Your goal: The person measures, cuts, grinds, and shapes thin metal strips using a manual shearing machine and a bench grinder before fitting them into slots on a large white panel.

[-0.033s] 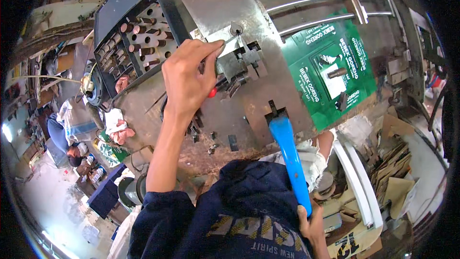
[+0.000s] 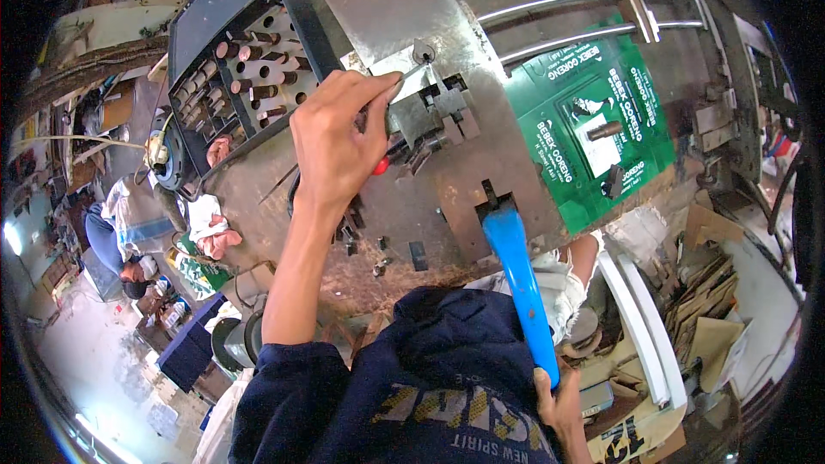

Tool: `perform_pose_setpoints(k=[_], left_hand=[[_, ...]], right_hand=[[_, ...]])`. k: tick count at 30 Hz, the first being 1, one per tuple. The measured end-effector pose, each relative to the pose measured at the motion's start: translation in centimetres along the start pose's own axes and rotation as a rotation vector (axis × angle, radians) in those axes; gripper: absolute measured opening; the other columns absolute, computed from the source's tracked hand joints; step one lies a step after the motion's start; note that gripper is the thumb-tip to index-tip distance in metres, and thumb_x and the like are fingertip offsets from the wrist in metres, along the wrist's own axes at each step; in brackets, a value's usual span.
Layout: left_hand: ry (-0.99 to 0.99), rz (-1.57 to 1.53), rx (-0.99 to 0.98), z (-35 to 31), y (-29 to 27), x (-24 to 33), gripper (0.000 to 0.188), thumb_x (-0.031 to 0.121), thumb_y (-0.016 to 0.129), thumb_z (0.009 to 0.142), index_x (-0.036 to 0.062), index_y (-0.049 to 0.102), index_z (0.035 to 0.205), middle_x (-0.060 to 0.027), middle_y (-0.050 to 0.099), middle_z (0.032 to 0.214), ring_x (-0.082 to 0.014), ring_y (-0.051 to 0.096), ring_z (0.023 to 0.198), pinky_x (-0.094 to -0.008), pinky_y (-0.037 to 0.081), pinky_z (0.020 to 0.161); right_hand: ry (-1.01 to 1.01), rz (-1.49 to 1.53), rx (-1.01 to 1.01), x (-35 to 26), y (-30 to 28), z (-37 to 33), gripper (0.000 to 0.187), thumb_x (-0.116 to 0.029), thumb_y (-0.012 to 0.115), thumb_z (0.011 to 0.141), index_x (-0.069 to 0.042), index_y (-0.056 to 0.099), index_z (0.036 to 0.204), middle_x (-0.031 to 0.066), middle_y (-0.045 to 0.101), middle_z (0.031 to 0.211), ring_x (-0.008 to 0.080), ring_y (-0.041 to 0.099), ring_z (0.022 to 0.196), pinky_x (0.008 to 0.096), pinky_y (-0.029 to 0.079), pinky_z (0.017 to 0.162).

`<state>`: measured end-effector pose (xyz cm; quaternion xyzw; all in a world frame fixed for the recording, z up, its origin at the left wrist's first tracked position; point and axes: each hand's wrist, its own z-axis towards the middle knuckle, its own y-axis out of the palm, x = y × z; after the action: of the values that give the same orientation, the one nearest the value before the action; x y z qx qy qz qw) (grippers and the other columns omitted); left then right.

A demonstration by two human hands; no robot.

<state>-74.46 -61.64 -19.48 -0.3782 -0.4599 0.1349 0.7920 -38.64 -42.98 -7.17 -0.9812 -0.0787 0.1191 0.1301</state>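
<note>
My left hand (image 2: 339, 137) reaches over the metal bench, its thumb and index finger pinched on a thin metal piece (image 2: 409, 84) beside the steel block (image 2: 416, 119) of a bench tool. Most of that piece is hidden by the fingertips. Under this hand a small red part (image 2: 381, 166) shows. A long blue lever (image 2: 526, 288) slopes from a slot in the bench plate down toward my body. At its lower end my right hand (image 2: 560, 399) is closed around it, with the fingers partly hidden behind the lever.
A dark case (image 2: 288, 21) with rows of metal cylinders lies at the left. Two shiny rails (image 2: 559, 9) run to the right above a green printed sheet (image 2: 550, 112) bearing a metal pin (image 2: 605, 131). Small metal scraps (image 2: 380, 268) lie near the bench's front edge.
</note>
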Motion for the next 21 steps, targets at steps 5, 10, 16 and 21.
perform_pose_setpoints(k=[5, 10, 16, 21], left_hand=[[0.014, 0.001, 0.029, 0.1, -0.2, 0.1, 0.018, -0.004, 0.07, 0.078, 0.0019, 0.074, 0.094, -0.0131, 0.068, 0.081, -0.0285, 0.064, 0.073, -0.0351, 0.051, 0.066], [-0.028, -0.009, 0.006, -0.3, 0.0, 0.3, 0.018, -0.003, 0.069, 0.077, 0.0022, 0.074, 0.094, -0.0134, 0.068, 0.081, -0.0289, 0.064, 0.074, -0.0356, 0.051, 0.067], [-0.099, -0.014, 0.013, -0.6, 0.2, 0.8, 0.017, -0.001, 0.072, 0.081, 0.0014, 0.075, 0.097, -0.0146, 0.07, 0.08, -0.0231, 0.067, 0.067, -0.0297, 0.052, 0.065], [-0.142, -0.037, 0.023, -0.8, 0.6, 1.3, 0.015, 0.001, 0.07, 0.08, 0.0021, 0.074, 0.094, -0.0147, 0.068, 0.078, -0.0264, 0.065, 0.065, -0.0332, 0.051, 0.06]], right_hand=[[-0.312, -0.056, 0.235, 9.0, 2.9, 3.3, 0.053, -0.034, 0.065, 0.091, 0.008, 0.055, 0.12, 0.0263, 0.06, 0.102, 0.0379, 0.055, 0.098, 0.0461, 0.042, 0.09], [-0.259, -0.059, 0.155, 6.0, 1.6, 1.0, 0.051, -0.034, 0.064, 0.092, 0.007, 0.056, 0.119, 0.0263, 0.06, 0.1, 0.0395, 0.055, 0.099, 0.0478, 0.041, 0.09], [-0.296, -0.07, 0.182, 8.2, 2.5, 3.6, 0.054, -0.037, 0.063, 0.091, 0.009, 0.057, 0.12, 0.0263, 0.06, 0.096, 0.0392, 0.054, 0.092, 0.0492, 0.04, 0.085], [-0.301, -0.005, 0.171, 4.8, 2.0, 2.0, 0.05, -0.036, 0.063, 0.091, 0.008, 0.06, 0.115, 0.0239, 0.063, 0.092, 0.0372, 0.056, 0.087, 0.0488, 0.041, 0.083]])
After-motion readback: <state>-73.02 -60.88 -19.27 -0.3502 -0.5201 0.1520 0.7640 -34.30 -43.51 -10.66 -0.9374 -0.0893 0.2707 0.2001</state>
